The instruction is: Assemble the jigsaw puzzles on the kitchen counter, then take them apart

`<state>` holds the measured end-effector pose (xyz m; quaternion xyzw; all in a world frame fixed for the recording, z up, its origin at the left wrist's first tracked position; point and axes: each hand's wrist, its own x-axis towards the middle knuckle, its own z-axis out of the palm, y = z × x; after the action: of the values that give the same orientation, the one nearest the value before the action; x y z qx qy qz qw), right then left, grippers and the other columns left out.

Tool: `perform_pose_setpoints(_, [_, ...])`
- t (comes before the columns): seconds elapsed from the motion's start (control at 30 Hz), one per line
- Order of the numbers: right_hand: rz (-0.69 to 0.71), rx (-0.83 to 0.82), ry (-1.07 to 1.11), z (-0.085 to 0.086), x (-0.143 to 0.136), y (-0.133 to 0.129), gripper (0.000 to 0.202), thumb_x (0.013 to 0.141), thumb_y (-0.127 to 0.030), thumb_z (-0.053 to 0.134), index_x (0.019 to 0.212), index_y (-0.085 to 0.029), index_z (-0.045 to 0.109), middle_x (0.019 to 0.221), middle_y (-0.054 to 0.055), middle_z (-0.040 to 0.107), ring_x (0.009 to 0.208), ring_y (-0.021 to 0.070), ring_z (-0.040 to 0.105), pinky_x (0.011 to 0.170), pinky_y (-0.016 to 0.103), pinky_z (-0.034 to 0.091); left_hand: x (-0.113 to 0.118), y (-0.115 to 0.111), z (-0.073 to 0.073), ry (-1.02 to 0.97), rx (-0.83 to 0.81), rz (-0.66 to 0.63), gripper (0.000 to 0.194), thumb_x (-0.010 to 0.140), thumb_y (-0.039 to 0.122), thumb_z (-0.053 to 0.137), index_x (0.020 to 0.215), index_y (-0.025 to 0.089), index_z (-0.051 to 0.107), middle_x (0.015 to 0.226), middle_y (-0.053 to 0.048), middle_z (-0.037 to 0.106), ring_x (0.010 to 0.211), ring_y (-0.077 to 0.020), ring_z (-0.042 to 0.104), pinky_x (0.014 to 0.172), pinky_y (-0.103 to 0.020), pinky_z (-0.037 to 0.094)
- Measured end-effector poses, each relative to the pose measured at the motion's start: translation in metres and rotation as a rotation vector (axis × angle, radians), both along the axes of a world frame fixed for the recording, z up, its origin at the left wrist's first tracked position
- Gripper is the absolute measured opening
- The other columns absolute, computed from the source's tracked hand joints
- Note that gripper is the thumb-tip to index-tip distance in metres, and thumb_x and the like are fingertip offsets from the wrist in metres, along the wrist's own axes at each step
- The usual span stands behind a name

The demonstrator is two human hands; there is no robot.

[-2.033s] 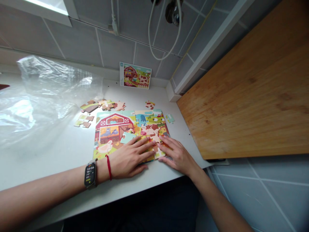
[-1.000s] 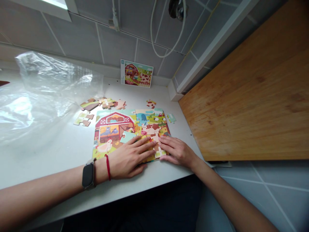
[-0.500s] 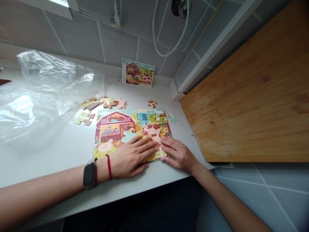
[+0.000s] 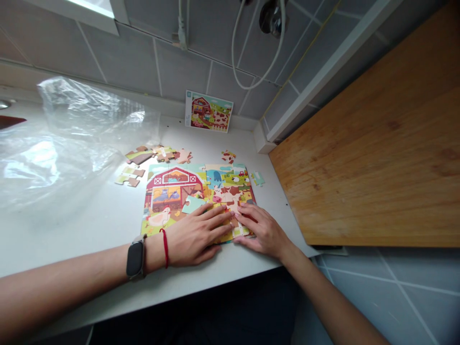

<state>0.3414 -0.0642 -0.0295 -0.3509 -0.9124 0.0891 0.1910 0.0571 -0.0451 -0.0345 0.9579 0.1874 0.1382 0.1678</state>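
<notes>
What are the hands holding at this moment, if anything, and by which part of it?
The left hand lies spread on the jigsaw puzzle, holding nothing. The right hand touches its lower right part; whether it pinches anything there cannot be told.

On my feed, the puzzle point(image 4: 164, 195) near the front edge of the white counter point(image 4: 86, 239) shows a red barn point(image 4: 172, 181) trimmed white and a pale cow point(image 4: 230, 193) patched brown. I see grey tiles point(image 4: 131, 62) and a red wristband point(image 4: 165, 248).
</notes>
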Motion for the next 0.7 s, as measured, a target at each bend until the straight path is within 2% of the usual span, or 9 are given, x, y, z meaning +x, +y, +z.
perform_pose_setpoints(0.23, [-0.034,-0.052,-0.036,0.01,-0.009,0.003,0.057,0.09,-0.054,0.077,0.135,-0.02,0.066,0.126,0.017,0.071,0.12,0.0332,0.068,0.101,0.05,0.061,0.001,-0.001,0.004,-0.046,0.04,-0.003,0.051,0.099,0.032,0.056,0.148,0.019,0.055,0.16,-0.016,0.051,0.147,-0.0347,0.047,0.125,-0.053,0.033])
perform_pose_setpoints(0.37, [-0.05,-0.03,-0.013,0.015,-0.008,0.01,0.056,0.093,-0.048,0.075,0.141,-0.021,0.063,0.139,0.018,0.065,0.13,0.0337,0.063,0.106,0.053,0.058,0.001,-0.002,0.002,-0.059,0.06,0.01,0.05,0.098,0.033,0.057,0.147,0.019,0.055,0.159,-0.016,0.051,0.147,-0.0344,0.046,0.125,-0.053,0.033])
perform_pose_setpoints(0.57, [-0.191,-0.031,0.041,0.026,-0.003,0.043,0.037,0.104,-0.028,0.057,0.139,-0.024,0.067,0.147,0.014,0.064,0.142,0.0298,0.056,0.118,0.056,0.05,0.0,-0.003,0.003,-0.026,0.099,0.035,0.05,0.098,0.035,0.058,0.147,0.021,0.057,0.156,-0.014,0.055,0.145,-0.0382,0.048,0.123,-0.057,0.034])
perform_pose_setpoints(0.7, [-0.209,-0.078,0.019,0.016,-0.009,0.065,0.038,0.105,-0.022,0.051,0.139,-0.022,0.069,0.153,0.013,0.061,0.148,0.0286,0.051,0.122,0.059,0.044,-0.001,-0.002,0.001,-0.064,0.136,-0.02,0.049,0.098,0.038,0.06,0.146,0.03,0.06,0.164,-0.011,0.047,0.146,-0.039,0.048,0.122,-0.058,0.035])
